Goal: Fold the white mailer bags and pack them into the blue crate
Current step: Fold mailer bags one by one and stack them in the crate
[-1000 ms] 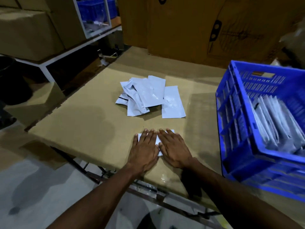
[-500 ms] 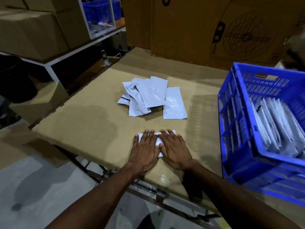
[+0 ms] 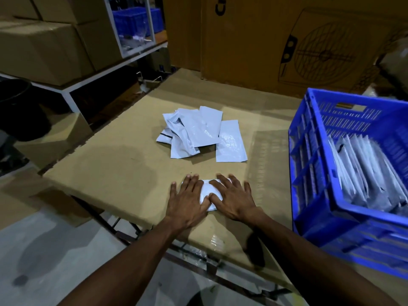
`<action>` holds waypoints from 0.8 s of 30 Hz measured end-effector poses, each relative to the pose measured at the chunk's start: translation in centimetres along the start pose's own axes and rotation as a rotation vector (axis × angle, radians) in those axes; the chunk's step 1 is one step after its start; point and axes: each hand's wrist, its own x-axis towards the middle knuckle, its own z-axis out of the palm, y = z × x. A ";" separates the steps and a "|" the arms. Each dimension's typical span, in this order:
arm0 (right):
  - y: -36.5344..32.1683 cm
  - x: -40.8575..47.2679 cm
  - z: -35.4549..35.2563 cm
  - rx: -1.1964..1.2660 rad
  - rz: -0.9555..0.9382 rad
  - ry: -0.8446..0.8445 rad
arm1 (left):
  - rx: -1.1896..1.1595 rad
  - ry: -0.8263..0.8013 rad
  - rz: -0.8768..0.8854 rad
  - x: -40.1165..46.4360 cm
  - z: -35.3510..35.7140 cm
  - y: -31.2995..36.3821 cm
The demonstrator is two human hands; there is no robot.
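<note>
A folded white mailer bag (image 3: 207, 192) lies near the front edge of the cardboard-covered table (image 3: 106, 168). My left hand (image 3: 187, 199) and my right hand (image 3: 234, 197) both press flat on it with straight, spread fingers, so most of it is hidden. Beyond them sits a loose pile of unfolded white mailer bags (image 3: 198, 133), with one flat bag (image 3: 230, 144) at its right. The blue crate (image 3: 313, 173) stands on the right and holds several folded white bags (image 3: 371, 173) upright in a row.
Large cardboard boxes (image 3: 287, 40) line the back of the table. A white shelf (image 3: 72, 89) with more boxes and another blue crate (image 3: 134, 21) stands at the left. Grey floor lies beyond the table's front-left edge.
My hands have slid slightly apart across the folded bag, fingers more spread, uncovering its middle. The pile and the crate have not moved.
</note>
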 end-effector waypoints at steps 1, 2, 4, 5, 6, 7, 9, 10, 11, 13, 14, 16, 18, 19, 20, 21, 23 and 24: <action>0.1 -0.1 -0.1 -0.004 0.001 0.007 | -0.013 -0.003 -0.023 -0.1 0.0 -0.2; 0.2 -0.2 -0.1 -0.009 0.003 0.016 | -0.027 -0.005 -0.039 -0.1 0.0 -0.4; 0.5 -0.5 0.1 -0.009 0.007 0.032 | -0.049 0.006 -0.053 -0.3 0.2 -0.6; 0.6 -0.7 0.1 -0.002 0.012 0.035 | -0.057 0.025 -0.059 -0.4 0.2 -0.7; 0.7 -0.7 0.2 0.006 0.016 0.035 | -0.066 0.046 -0.073 -0.6 0.2 -0.8; 0.8 -0.7 0.3 0.015 0.020 0.037 | -0.070 0.062 -0.092 -0.7 0.2 -1.0; 0.8 -0.7 0.4 0.026 0.027 0.041 | -0.062 0.062 -0.128 -0.9 0.2 -2.0; 0.9 -0.7 0.4 0.032 0.033 0.037 | -0.058 0.058 -0.141 -1.0 0.1 -2.5; 0.9 -0.6 0.5 0.042 0.039 0.033 | -0.053 0.055 -0.148 -1.1 0.1 -3.0; 1.0 -0.5 0.5 0.062 0.048 0.023 | -0.038 0.053 -0.144 -1.1 -0.1 -3.4; 1.1 -0.5 0.4 0.071 0.050 0.006 | -0.030 0.048 -0.138 -1.1 -0.1 -3.4; 1.0 -0.4 0.1 0.078 0.067 -0.047 | -0.008 0.031 -0.127 -1.2 -0.3 -3.1; 0.3 -0.4 -0.3 0.035 0.087 -0.046 | 0.015 0.022 -0.123 -1.3 -0.4 -3.0; -0.2 -0.2 -0.4 -0.018 0.061 0.002 | 0.017 0.022 -0.123 -1.3 -0.4 -3.0; -0.9 -0.1 -0.4 -0.079 -0.001 0.067 | 0.019 0.024 -0.123 -1.3 -0.4 -3.0; -1.8 0.1 -0.1 -0.130 -0.088 0.115 | 0.028 0.022 -0.125 -1.3 -0.3 -3.0; -3.3 0.4 0.5 -0.169 -0.223 0.114 | 0.061 0.003 -0.122 -1.2 -0.3 -3.1; -3.7 0.5 0.8 -0.163 -0.234 0.095 | 0.074 -0.007 -0.120 -1.2 -0.2 -3.1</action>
